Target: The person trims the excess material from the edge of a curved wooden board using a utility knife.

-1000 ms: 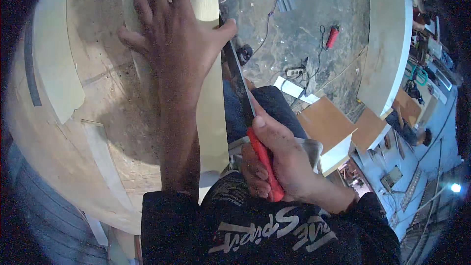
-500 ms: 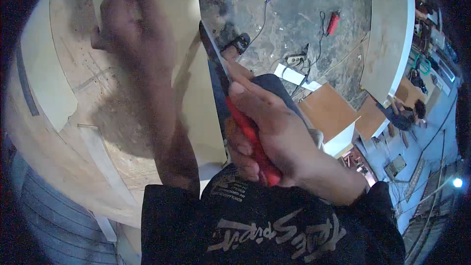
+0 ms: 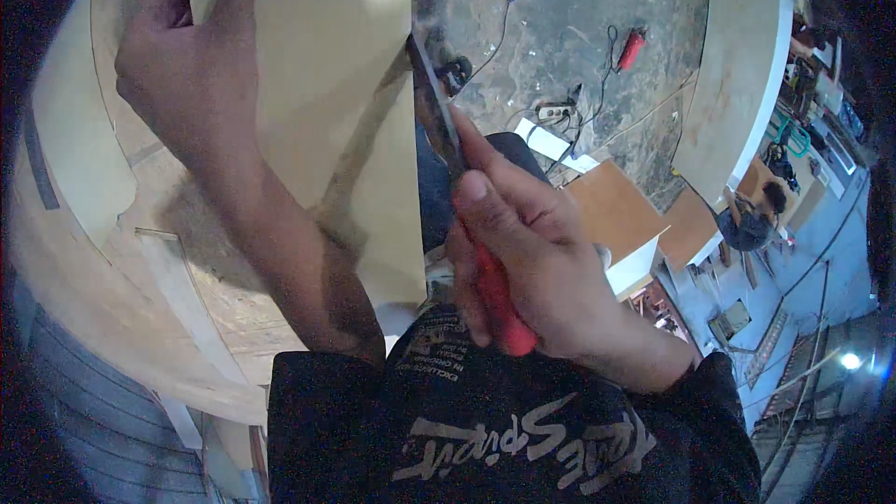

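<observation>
A pale, smooth board [image 3: 327, 84] stretches away from my body, its right edge running beside my legs. My left hand [image 3: 191, 65] grips this board at its far left edge, thumb on the face and fingers partly hidden at the edge. In my right hand [image 3: 532, 243] is what looks like a flat file [image 3: 499, 303], with a red handle and a long, narrow metal blade. My fingers wrap the handle, and the thumb lies near the blade's base. The blade tip meets the board's right edge; the exact contact is hard to see.
Under the board lies a worn wooden worktop [image 3: 224, 289]. Cables, a power strip [image 3: 554, 111] and a red tool [image 3: 632, 49] are on the stained floor. Brown panels [image 3: 616, 210] stand at right, near a long pale panel [image 3: 728, 84]. Another person [image 3: 749, 219] is farther right.
My left hand has moved left to the board's edge and shows sharper. The board's right edge appears farther right. My right hand, still holding the file, has shifted slightly right.
</observation>
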A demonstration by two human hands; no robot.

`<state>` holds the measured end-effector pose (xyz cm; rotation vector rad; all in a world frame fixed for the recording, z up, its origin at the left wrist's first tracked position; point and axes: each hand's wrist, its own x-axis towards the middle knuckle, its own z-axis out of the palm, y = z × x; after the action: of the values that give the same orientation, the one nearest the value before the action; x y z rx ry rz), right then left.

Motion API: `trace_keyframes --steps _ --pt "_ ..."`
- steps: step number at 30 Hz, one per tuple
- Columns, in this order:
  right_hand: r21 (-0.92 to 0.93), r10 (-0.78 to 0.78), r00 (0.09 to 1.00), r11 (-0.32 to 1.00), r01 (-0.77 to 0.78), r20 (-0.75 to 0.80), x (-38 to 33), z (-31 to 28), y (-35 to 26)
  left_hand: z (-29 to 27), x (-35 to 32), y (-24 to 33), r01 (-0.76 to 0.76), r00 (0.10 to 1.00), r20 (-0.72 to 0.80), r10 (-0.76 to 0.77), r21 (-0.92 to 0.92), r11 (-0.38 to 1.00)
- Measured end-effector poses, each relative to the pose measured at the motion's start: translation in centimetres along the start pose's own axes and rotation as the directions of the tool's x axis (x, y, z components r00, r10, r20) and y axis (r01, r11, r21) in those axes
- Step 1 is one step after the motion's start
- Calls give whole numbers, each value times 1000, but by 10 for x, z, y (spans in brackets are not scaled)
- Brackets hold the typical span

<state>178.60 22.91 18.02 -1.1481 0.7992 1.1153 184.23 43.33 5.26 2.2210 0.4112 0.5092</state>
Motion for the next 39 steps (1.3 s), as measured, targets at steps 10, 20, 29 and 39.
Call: trace_keyframes --steps 10,20,29,39 --pt "77 32 990 997 -22 -134 32 -8 -16 -12 -4 25 151 983 128 -132 -158 976" --pt "99 174 985 980 -175 16 6 -5 -25 16 1 -25 10 1000 4 -10 -26 1000" --pt "11 142 989 990 -142 -43 21 3 -19 19 -5 -14 78 995 -44 -85 -147 986" --pt "-50 -25 996 999 21 -81 31 -1 -19 6 0 -23 189 981 84 -176 -192 963"
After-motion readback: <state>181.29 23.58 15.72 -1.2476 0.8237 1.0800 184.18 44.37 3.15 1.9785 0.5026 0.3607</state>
